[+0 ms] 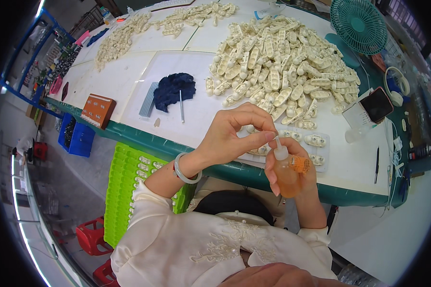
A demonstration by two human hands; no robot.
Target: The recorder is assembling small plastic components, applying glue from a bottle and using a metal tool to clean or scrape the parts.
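My right hand [307,176] is wrapped round a clear squeeze bottle [288,179] of amber liquid, which stands nearly upright with its white nozzle up. At the nozzle's tip, the thumb and fingers of my left hand [242,131] are pinched together; whether a small cap is between them is hidden. Just beyond my hands lies a tray [323,167] of small cream boat-shaped pieces [315,140], partly covered by my hands. A large heap of similar cream pieces [282,62] rises behind it.
A dark blue cloth [175,91], pale blue sticks [149,100] and a brown box [98,111] lie left. A green stacked tray [122,191] of pieces stands beside my left arm. At right are a phone [376,105], a black pen [377,165] and a green fan [359,25].
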